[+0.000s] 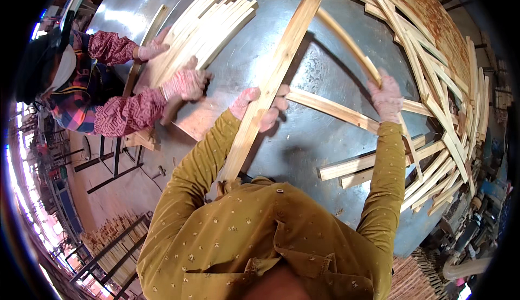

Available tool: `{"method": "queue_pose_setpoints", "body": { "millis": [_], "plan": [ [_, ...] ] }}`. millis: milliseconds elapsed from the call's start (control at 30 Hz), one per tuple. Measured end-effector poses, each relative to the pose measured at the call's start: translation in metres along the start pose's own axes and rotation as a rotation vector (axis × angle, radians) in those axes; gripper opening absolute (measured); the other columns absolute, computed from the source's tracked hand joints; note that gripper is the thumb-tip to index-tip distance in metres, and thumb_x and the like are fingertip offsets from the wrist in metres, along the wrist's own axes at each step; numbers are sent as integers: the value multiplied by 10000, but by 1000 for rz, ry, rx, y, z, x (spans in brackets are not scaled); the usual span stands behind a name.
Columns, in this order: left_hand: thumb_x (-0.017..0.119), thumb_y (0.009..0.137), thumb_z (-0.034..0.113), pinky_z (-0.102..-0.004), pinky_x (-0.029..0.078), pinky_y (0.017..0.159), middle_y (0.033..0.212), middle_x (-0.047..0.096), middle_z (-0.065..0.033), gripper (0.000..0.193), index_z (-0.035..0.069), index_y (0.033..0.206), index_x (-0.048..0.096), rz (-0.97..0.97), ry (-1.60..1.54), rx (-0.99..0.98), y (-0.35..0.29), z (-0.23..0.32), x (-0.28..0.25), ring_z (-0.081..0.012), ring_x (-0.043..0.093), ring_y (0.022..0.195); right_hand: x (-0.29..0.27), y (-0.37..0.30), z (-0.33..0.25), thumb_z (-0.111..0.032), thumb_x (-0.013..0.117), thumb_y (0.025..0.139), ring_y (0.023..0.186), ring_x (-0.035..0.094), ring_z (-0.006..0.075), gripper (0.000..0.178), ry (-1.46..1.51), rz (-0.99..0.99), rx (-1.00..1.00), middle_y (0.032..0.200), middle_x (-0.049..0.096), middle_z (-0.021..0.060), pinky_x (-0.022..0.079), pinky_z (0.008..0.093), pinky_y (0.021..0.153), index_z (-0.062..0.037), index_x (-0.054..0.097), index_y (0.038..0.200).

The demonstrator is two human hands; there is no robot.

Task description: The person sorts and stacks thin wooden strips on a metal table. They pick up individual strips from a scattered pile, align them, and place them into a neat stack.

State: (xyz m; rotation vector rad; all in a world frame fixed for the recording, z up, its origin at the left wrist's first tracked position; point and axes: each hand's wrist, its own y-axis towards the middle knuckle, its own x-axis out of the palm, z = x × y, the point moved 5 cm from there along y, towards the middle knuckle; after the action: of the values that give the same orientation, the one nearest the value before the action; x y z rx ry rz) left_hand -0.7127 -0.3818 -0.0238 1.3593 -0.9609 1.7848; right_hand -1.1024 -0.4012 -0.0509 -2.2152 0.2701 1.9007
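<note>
My left hand point(245, 103), in a pale pinkish glove, is closed around a wide wooden plank point(277, 64). The plank slants from near my body up to the far side of the table. My right hand point(386, 98), gloved the same way, grips a thinner wooden strip point(349, 41) that runs from beside the plank's far end down past my wrist. Between my hands another wooden strip point(333, 108) lies on the metal table point(303, 154). Short wooden pieces point(368, 163) rest near my right forearm, partly hidden by it.
A crisscrossed heap of wooden strips point(428, 72) covers the table's right side. At left, a co-worker in patterned sleeves point(132, 113) has gloved hands at a row of strips point(208, 26). More wood is stacked on a rack point(116, 240) below left.
</note>
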Motion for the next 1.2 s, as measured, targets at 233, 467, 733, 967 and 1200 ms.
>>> {"method": "queue_pose_setpoints", "body": {
  "millis": [233, 467, 733, 967, 1200],
  "plan": [
    [779, 848, 333, -368, 586, 650, 1088, 668, -112, 744, 15, 1420, 425, 62, 5, 151, 4, 12, -3, -206, 680, 758, -84, 28, 5, -549, 537, 940, 1196, 587, 386, 604, 250, 7, 199, 1229, 661, 197, 449, 431, 1009, -80, 604, 1313],
    [722, 901, 265, -407, 596, 651, 885, 685, -175, 416, -47, 1141, 589, 627, 473, 152, -10, 23, -114, -304, 675, 702, 16, -4, -37, -387, 623, 955, 935, 623, 207, 395, 1201, -98, 261, 1016, 683, 90, 488, 341, 855, -44, 670, 1144],
    [676, 927, 276, -374, 565, 586, 853, 669, -128, 317, 13, 1091, 611, 760, 359, 392, -6, 7, -64, -252, 649, 645, 9, -177, -207, -137, 632, 964, 1236, 583, 222, 458, 984, -40, -291, 1335, 608, 179, 453, 310, 1048, 1, 529, 1389],
    [575, 999, 385, -347, 521, 768, 980, 648, -114, 411, 23, 1193, 558, 611, 900, 488, 33, 15, -27, -201, 613, 850, 19, -175, -233, -170, 637, 935, 870, 646, 170, 367, 1362, -43, 68, 925, 668, 92, 527, 317, 732, 9, 576, 1249],
    [659, 952, 171, -299, 503, 697, 958, 594, -88, 458, -29, 1321, 475, 682, 560, 430, -7, -21, -56, -155, 543, 768, -108, 109, -122, -470, 529, 940, 1018, 650, 397, 474, 315, 279, 163, 1131, 629, 249, 517, 475, 802, -38, 534, 1137]
  ]
}}
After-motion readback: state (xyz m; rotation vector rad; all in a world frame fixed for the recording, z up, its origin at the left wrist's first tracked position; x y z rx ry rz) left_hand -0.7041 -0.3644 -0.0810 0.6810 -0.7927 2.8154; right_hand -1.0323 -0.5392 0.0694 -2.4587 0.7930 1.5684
